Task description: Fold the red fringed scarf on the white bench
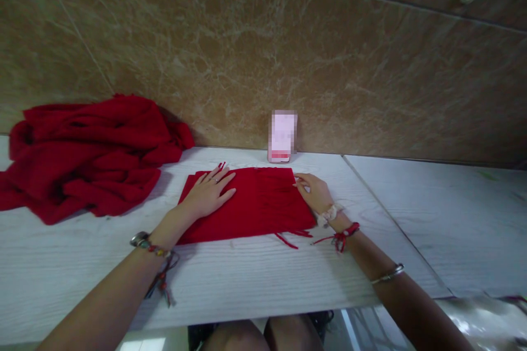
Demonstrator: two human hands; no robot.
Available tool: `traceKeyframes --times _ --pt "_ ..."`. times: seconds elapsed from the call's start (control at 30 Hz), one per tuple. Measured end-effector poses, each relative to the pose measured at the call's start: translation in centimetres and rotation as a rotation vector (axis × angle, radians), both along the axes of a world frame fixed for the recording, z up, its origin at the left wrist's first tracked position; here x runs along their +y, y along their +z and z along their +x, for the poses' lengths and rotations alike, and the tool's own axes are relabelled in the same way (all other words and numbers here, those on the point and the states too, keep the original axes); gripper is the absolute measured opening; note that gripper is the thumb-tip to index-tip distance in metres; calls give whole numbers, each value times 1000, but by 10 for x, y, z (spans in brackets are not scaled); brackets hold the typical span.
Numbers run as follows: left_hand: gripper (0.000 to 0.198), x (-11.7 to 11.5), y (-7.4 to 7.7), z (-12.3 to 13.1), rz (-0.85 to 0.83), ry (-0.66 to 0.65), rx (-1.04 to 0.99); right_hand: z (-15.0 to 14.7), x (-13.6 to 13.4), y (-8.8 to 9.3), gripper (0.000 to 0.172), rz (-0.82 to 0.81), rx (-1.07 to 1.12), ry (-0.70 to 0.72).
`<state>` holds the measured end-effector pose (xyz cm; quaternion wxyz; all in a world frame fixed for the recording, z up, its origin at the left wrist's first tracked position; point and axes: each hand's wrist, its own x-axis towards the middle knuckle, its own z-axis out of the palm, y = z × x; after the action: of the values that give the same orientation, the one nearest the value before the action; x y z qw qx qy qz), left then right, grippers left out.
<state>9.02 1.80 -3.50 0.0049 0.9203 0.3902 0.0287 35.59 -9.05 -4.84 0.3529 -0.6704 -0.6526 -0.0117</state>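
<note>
A folded red fringed cloth lies flat on the white wood-grain table in front of me. My left hand rests open and flat on the cloth's left part, fingers stretched out. My right hand is at the cloth's right edge, fingers bent and touching the fringe there; whether it pinches anything I cannot tell. Loose red threads trail off the cloth's lower right corner.
A crumpled heap of red cloths lies at the left back of the table. A small pink card leans against the brown marble wall. A second white tabletop adjoins on the right. My knees show under the table's front edge.
</note>
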Motion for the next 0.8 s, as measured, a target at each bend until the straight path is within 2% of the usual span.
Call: traceKeyframes --times 0.17,0.3,0.37,0.43,0.57,0.67,0.8 --pt "52 2 -2 -1 7 -18 -18 33 -12 -3 30 -81 -219 -216" --pt "52 2 -2 -1 3 -9 -1 56 -27 5 32 -169 -228 -377" --pt "52 1 -2 -1 1 -5 8 57 -30 9 31 -163 -164 -396" --pt "51 1 -1 0 8 -3 10 47 -29 11 29 -108 -55 -328" --pt "51 0 -1 0 17 -9 5 11 -17 13 26 57 65 -13" --pt "51 2 -3 0 21 -13 -9 -15 -1 13 27 89 -33 192" --pt "51 3 -6 -1 48 -19 -22 -34 20 9 34 -17 -185 361"
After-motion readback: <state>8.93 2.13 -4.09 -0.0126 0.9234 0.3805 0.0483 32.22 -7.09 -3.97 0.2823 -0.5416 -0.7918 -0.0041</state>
